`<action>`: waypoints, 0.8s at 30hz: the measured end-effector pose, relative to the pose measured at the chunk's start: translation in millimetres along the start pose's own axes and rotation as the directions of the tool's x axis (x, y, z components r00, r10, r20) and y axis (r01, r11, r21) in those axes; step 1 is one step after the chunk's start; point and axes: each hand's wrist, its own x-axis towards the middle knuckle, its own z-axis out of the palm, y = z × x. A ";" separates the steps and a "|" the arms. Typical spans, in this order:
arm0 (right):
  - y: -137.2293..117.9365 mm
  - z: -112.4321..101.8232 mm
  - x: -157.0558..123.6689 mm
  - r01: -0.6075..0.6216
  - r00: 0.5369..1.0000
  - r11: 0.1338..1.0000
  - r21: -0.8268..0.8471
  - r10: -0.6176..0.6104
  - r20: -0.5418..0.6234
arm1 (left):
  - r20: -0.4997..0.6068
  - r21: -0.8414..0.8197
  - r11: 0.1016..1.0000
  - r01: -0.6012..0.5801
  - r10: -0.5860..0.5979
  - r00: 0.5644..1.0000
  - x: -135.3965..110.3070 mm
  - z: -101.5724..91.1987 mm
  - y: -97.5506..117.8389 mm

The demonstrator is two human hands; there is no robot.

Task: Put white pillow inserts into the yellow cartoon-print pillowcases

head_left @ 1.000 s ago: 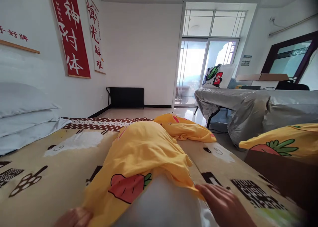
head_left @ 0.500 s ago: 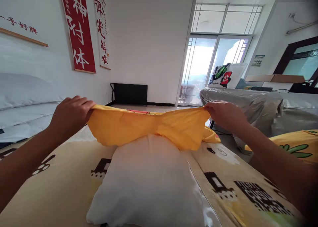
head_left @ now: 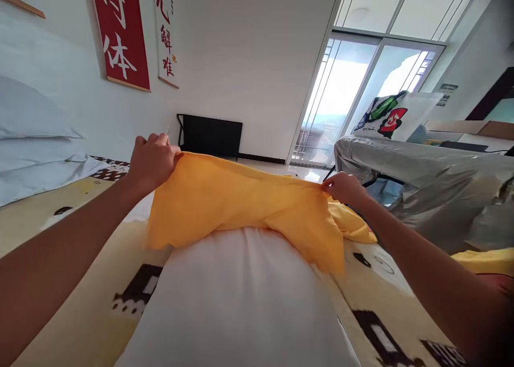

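Note:
A white pillow [head_left: 241, 302] lies lengthwise in front of me on a beige patterned bedsheet [head_left: 80, 302]. A yellow pillowcase [head_left: 244, 206] is bunched over its far end. My left hand [head_left: 152, 160] is closed on the pillowcase's left edge, held a little above the pillow. My right hand [head_left: 343, 188] pinches the pillowcase's right edge, lower and farther out. Both arms are stretched forward. Most of the pillow is bare.
White pillows [head_left: 36, 142] are stacked at the left by the wall. A silver-covered table [head_left: 433, 179] stands to the right of the bed with boxes and a bag on it. More yellow cloth [head_left: 485, 262] lies at the right edge. Glass doors [head_left: 341, 99] are beyond.
The pillowcase, which covered most of the pillow a second ago, has been drawn back to the pillow's far end. Both hands moved from near me out to the far end.

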 end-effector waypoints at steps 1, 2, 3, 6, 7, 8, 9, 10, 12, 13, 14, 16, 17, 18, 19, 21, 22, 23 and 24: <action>-2.0 14.0 7.2 -0.013 0.999 1.000 0.014 0.013 0.037 | 0.037 0.017 1.000 0.002 -0.003 0.999 2.9 18.1 2.3; -4.7 27.2 13.5 -0.024 0.997 0.999 0.028 0.022 0.069 | 0.074 0.019 1.000 -0.003 0.002 0.997 5.3 35.1 4.5; -7.9 39.4 19.0 -0.032 0.996 0.999 0.036 0.029 0.087 | 0.109 0.010 1.000 -0.001 0.000 0.994 7.6 50.6 6.6; -19.1 69.6 32.4 -0.066 0.998 0.997 0.029 0.066 0.001 | 0.148 -0.047 0.997 0.065 -0.057 0.987 15.6 87.1 11.8; -22.8 78.3 35.9 -0.086 0.994 0.996 0.021 0.087 -0.066 | 0.124 -0.072 0.993 0.097 -0.087 0.988 19.0 96.5 13.4; -26.1 87.0 38.9 -0.105 0.986 0.994 0.011 0.106 -0.131 | 0.091 -0.093 0.987 0.132 -0.124 0.988 22.4 105.2 15.4; -29.2 95.8 41.1 -0.122 0.976 0.993 -0.004 0.119 -0.180 | 0.060 -0.110 0.980 0.164 -0.158 0.986 25.4 113.5 17.8; -31.9 104.9 42.6 -0.128 0.973 0.991 -0.031 0.119 -0.197 | 0.035 -0.121 0.975 0.188 -0.185 0.982 27.7 121.8 20.8; -36.0 123.1 42.3 -0.095 0.989 0.990 -0.104 0.082 -0.126 | 0.098 -0.131 0.970 0.203 -0.191 0.977 28.1 138.2 28.7; -37.1 131.5 40.3 -0.060 0.997 0.989 -0.132 0.052 -0.064 | 0.173 -0.137 0.972 0.190 -0.166 0.971 25.3 145.9 32.8; -37.0 138.8 36.7 -0.016 1.000 0.988 -0.151 0.016 -0.001 | 0.250 -0.149 0.975 0.166 -0.125 0.960 20.1 152.7 36.2; -32.1 149.5 24.0 0.058 0.996 0.985 -0.163 -0.045 0.082 | 0.356 -0.172 0.978 0.121 -0.053 0.933 1.4 161.9 38.3; -26.3 152.8 14.5 0.081 0.993 0.982 -0.169 -0.066 0.095 | 0.360 -0.175 0.980 0.098 -0.029 0.933 -12.4 163.9 35.5; -17.8 155.1 2.7 0.102 0.991 0.978 -0.181 -0.085 0.103 | 0.335 -0.167 0.983 0.077 -0.017 0.942 -29.4 164.2 29.8; -6.8 156.9 -11.4 0.122 0.988 0.974 -0.193 -0.102 0.112 | 0.300 -0.156 0.987 0.037 0.012 0.954 -49.6 163.1 21.2; 21.9 160.7 -46.0 0.186 0.978 0.964 -0.190 -0.164 0.127 | 0.251 -0.116 0.993 -0.035 0.063 0.966 -98.6 157.8 -1.6; 38.1 163.2 -66.0 0.223 0.970 0.960 -0.171 -0.202 0.132 | 0.253 -0.153 0.984 -0.090 0.127 0.959 -126.2 154.1 -13.5; 54.3 166.3 -87.3 0.284 0.956 0.948 -0.140 -0.270 0.110 | 0.240 -0.215 0.971 -0.101 0.153 0.958 -154.8 149.9 -24.0; 69.5 169.4 -109.1 0.253 0.967 0.955 -0.153 -0.245 0.071 | 0.207 -0.308 0.945 -0.106 0.175 0.963 -183.2 144.9 -31.9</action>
